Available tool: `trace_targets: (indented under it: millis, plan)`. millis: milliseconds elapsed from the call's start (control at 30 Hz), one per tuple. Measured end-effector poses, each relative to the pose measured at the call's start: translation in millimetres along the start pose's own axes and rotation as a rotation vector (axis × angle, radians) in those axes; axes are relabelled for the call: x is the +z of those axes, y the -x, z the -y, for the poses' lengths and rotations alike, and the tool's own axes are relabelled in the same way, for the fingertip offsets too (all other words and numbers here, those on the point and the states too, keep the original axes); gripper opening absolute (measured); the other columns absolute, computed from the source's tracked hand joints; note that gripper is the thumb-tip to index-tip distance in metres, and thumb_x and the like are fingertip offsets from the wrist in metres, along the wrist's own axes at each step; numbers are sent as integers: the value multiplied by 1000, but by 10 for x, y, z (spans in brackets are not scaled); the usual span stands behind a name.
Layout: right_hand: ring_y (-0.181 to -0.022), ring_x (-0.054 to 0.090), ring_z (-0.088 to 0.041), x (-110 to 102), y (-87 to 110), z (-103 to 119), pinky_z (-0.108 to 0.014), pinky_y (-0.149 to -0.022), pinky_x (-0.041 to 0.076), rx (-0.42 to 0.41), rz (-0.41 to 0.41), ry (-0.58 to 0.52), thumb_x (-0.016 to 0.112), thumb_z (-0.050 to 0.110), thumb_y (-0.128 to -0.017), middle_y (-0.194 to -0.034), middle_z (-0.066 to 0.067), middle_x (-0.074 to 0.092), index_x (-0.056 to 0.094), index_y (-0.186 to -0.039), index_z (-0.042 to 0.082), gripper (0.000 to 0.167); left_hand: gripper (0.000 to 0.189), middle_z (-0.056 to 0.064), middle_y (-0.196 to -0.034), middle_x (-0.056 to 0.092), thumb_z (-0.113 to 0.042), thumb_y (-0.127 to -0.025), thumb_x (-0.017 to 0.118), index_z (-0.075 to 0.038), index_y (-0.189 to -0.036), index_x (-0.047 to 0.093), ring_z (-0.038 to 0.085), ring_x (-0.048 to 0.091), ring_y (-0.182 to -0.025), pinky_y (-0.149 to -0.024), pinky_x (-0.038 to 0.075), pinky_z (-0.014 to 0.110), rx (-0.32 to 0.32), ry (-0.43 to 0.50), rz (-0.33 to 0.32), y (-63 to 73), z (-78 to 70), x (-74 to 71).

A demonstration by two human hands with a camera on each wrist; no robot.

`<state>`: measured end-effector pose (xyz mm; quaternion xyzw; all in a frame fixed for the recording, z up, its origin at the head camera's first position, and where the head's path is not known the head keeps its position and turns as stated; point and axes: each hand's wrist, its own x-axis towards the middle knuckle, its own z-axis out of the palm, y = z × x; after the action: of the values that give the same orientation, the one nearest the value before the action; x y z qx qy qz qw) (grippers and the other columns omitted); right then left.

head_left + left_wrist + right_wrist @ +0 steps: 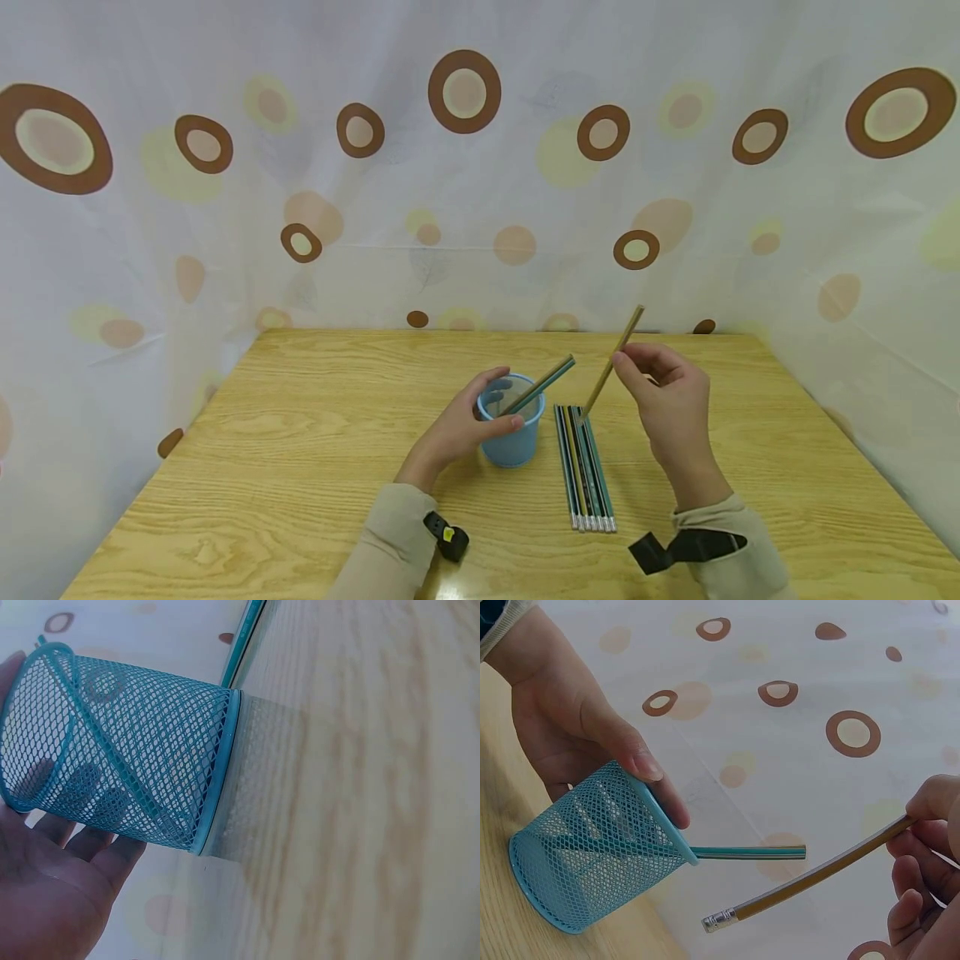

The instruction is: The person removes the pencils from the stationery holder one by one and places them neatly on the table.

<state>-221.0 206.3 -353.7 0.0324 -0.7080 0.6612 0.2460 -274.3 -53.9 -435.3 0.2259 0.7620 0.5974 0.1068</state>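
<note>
My left hand [457, 429] is wrapped around a light blue mesh pencil cup [512, 450], thumb and fingers up at its rim. The cup stands upright on the table. A yellowish pencil [557, 367] and a teal pencil [564, 372] lean in it, their tops sticking out toward the right. To the right of the cup, my right hand [675, 404] pinches a yellow pencil [817, 876] between thumb and fingertips. That pencil slants with its metal-and-eraser end down, over the top of a row of pencils [588, 479].
The row holds several teal, black and yellow pencils side by side, metal ends toward me. They lie on a wood-grain table [322, 417]. Behind it hangs a white curtain [480, 183] with brown and pastel circles. Black straps [705, 546] sit on both sleeves.
</note>
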Motion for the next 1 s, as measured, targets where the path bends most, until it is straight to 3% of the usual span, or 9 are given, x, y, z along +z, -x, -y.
trace_targets:
  millis: [200,600,1000]
  plan:
    - [-87,61,-15,-11,-8,-22,-21,-73,49,-2,5,-5,74,12,-90,-88,0,71,71,-104,-6,23,72,0,-150,38,-40,-88,74,-43,-149,36,35,39,-135,-100,38,60,7,14,7,-4,4,-3]
    - [-87,61,-14,-44,-23,-60,-20,-75,50,-2,31,93,73,18,-92,-90,2,70,71,-107,-5,28,72,-1,-151,37,-41,-88,74,-43,-149,35,32,40,-135,-100,38,59,11,6,7,1,-8,-5]
    - [-89,61,-13,-74,-38,-136,-19,-77,50,71,71,147,72,22,-93,-94,3,68,68,-112,-8,35,71,-1,-150,38,-40,-89,74,-43,-149,36,33,40,-135,-101,39,58,12,3,3,2,2,-1]
